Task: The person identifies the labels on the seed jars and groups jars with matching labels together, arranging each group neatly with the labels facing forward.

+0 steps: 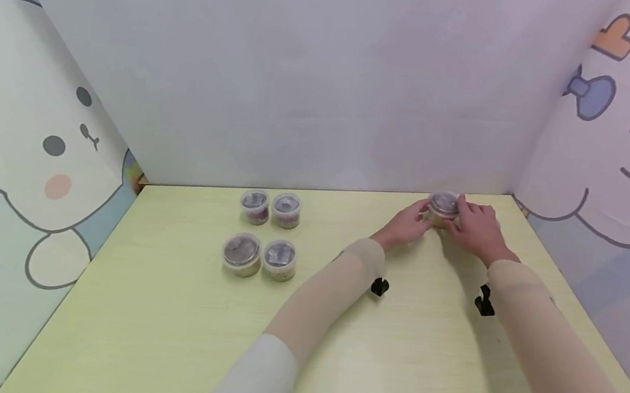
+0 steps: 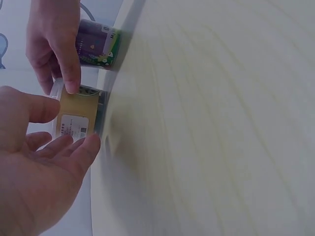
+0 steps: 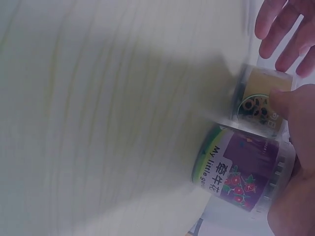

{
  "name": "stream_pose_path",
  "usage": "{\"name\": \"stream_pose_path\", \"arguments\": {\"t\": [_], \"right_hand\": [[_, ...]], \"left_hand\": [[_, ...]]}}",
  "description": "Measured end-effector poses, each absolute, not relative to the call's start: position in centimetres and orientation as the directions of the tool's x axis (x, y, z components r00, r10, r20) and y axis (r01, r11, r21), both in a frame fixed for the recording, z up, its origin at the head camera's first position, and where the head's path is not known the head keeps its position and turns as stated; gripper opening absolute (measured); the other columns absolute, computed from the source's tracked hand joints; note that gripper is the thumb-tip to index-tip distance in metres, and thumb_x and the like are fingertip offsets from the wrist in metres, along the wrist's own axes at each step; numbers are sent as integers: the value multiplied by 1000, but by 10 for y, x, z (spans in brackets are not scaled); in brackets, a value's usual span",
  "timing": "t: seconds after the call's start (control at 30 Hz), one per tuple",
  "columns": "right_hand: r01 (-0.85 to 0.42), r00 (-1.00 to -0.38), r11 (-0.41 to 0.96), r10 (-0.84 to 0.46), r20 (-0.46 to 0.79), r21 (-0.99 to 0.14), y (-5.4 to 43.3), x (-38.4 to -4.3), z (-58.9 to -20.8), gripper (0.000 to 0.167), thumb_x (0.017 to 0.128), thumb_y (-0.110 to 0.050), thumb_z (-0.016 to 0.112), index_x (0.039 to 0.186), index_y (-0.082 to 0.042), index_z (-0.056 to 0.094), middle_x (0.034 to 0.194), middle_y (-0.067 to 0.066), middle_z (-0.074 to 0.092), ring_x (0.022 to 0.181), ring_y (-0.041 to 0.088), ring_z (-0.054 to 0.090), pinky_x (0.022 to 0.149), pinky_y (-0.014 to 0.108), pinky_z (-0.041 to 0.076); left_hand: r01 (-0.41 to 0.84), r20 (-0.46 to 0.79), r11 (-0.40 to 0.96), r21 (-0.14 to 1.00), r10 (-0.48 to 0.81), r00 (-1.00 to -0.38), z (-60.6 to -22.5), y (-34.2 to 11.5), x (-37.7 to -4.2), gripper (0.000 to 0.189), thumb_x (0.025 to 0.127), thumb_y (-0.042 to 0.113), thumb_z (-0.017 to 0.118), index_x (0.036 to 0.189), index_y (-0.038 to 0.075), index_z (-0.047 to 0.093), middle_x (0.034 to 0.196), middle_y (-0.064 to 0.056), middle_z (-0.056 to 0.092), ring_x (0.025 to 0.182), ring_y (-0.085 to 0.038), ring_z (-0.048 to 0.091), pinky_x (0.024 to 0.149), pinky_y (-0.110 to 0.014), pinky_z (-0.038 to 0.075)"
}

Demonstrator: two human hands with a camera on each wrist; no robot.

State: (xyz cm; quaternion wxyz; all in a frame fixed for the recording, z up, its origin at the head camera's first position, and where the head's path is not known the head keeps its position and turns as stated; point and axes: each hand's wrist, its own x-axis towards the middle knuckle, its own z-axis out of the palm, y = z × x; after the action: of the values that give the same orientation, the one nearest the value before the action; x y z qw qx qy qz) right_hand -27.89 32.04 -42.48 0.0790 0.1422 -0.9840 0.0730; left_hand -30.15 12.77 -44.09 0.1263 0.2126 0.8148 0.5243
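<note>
Toward the back right of the table, a small clear tub (image 1: 443,206) with a lid stands between the hands. Its tan label shows a sunflower picture (image 3: 256,108) in the right wrist view. My right hand (image 1: 479,229) holds it, thumb (image 3: 281,102) on the wall, fingers at the lid. My left hand (image 1: 406,225) is on its other side, fingers spread and fairly straight; they lie close to the wall, and contact is hard to tell. Beside it, under my right hand, stands a purple-labelled tub (image 3: 246,169) with flower pictures, mostly hidden in the head view.
Left of centre stand several more lidded tubs: two at the back, one (image 1: 255,207) beside another (image 1: 287,210), and in front a wider one (image 1: 241,254) next to a smaller one (image 1: 280,260). The pale yellow table (image 1: 160,328) meets cloth-covered walls (image 1: 280,89) behind and at both sides.
</note>
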Motion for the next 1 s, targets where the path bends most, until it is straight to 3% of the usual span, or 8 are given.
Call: {"name": "stream_pose_path", "arguments": {"t": [0.3, 0.67, 0.87, 1.0], "right_hand": [[-294, -946, 944, -265, 187, -150, 320, -280, -426, 63, 101, -18, 61, 145, 19, 32, 129, 45, 50, 119, 61, 46, 109, 67, 25], [-350, -919, 930, -317, 235, -114, 321, -278, -426, 60, 99, -17, 66, 144, 14, 40, 123, 42, 57, 114, 58, 52, 106, 67, 28], [-385, -903, 917, -351, 246, -103, 320, -276, -423, 57, 100, -19, 66, 143, 10, 43, 122, 40, 59, 113, 59, 53, 105, 72, 28], [-391, -904, 914, -358, 234, -109, 319, -275, -422, 53, 100, -21, 66, 142, 6, 46, 120, 37, 61, 113, 61, 52, 105, 80, 19]], "left_hand": [[193, 21, 363, 912, 426, -904, -444, 125, -306, 51, 103, 15, 58, 152, 16, 44, 153, -4, 48, 135, -22, 51, 108, -27, 43], [193, 50, 354, 915, 376, -925, -444, 118, -307, 26, 103, 13, 59, 129, 16, 58, 150, 1, 51, 136, -20, 51, 108, -27, 42], [196, 56, 353, 915, 370, -927, -442, 116, -307, 48, 102, 13, 60, 148, 12, 46, 151, -3, 49, 132, -22, 54, 105, -28, 46], [239, 82, 366, 899, 397, -914, -441, 110, -306, 56, 101, 10, 60, 153, 4, 41, 149, -10, 49, 127, -24, 58, 97, -23, 50]]}}
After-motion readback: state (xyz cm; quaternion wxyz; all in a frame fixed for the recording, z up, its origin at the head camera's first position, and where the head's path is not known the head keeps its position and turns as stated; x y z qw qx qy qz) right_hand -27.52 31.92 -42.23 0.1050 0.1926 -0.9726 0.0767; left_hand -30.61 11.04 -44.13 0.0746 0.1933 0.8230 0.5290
